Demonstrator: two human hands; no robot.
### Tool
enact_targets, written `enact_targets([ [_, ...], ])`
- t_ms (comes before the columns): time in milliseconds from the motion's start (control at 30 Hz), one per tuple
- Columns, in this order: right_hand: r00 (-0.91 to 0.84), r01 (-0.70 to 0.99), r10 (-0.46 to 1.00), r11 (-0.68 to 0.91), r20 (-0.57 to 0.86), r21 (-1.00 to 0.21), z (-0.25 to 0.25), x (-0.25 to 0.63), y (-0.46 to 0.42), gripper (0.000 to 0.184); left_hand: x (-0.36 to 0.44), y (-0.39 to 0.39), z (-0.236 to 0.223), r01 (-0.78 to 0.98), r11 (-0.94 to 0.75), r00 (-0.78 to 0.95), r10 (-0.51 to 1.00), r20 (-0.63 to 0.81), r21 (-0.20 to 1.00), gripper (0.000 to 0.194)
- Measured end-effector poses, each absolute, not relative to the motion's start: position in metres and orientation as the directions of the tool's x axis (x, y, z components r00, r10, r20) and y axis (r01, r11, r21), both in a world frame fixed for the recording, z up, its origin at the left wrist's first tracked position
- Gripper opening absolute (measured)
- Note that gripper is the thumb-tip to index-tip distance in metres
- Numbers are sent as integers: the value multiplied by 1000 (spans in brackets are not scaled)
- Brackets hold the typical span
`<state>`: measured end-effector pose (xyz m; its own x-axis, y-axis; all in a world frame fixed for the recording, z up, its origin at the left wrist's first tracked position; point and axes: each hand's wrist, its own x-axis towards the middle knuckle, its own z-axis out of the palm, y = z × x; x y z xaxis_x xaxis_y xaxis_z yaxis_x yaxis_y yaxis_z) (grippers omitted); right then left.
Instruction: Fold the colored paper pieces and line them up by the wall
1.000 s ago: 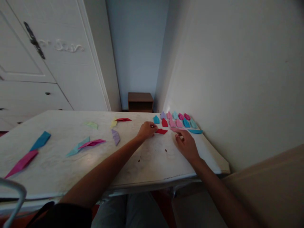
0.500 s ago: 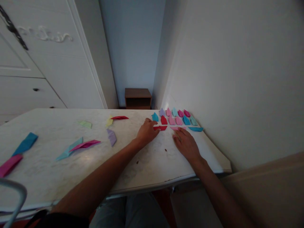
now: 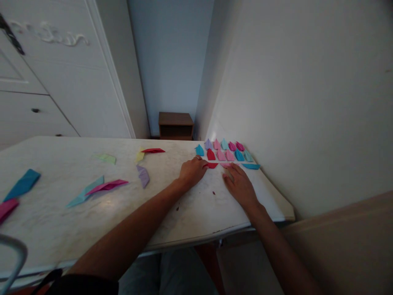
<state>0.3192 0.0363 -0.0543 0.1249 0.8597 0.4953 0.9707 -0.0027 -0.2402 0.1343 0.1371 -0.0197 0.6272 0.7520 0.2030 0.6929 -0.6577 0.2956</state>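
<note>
My left hand point(image 3: 193, 171) pinches the left end of a red folded-paper piece point(image 3: 213, 165) lying on the white table. My right hand point(image 3: 241, 182) rests at a pink folded-paper piece point(image 3: 225, 164), its fingertips on the paper and its thumb apart from them. A long blue paper piece point(image 3: 251, 166) lies to the right in the same line. Behind these stand two rows of small folded paper boats, among them a red one point(image 3: 211, 155), a blue one point(image 3: 199, 150) and a lilac one point(image 3: 208, 144).
Loose folded papers lie on the left of the table point(image 3: 123, 221): a lilac one point(image 3: 143, 176), a red one point(image 3: 153, 150), a magenta one point(image 3: 107, 186), a blue one point(image 3: 23, 185) and others. A wall point(image 3: 291, 102) borders the right side. A white cabinet point(image 3: 70, 82) stands behind.
My left hand has moved slightly right with the red paper, closer to the pink piece. My right hand stays nearly in place. The view has shifted a little.
</note>
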Motion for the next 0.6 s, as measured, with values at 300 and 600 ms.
enact_targets([
  [300,124,963,864,15,488,-271,-54,317,36,43,137,136,-23,701,-642,597,767,237,311,27],
  [600,118,957,835,49,537,-286,-47,315,35,36,134,128,-22,713,-637,583,771,256,295,30],
])
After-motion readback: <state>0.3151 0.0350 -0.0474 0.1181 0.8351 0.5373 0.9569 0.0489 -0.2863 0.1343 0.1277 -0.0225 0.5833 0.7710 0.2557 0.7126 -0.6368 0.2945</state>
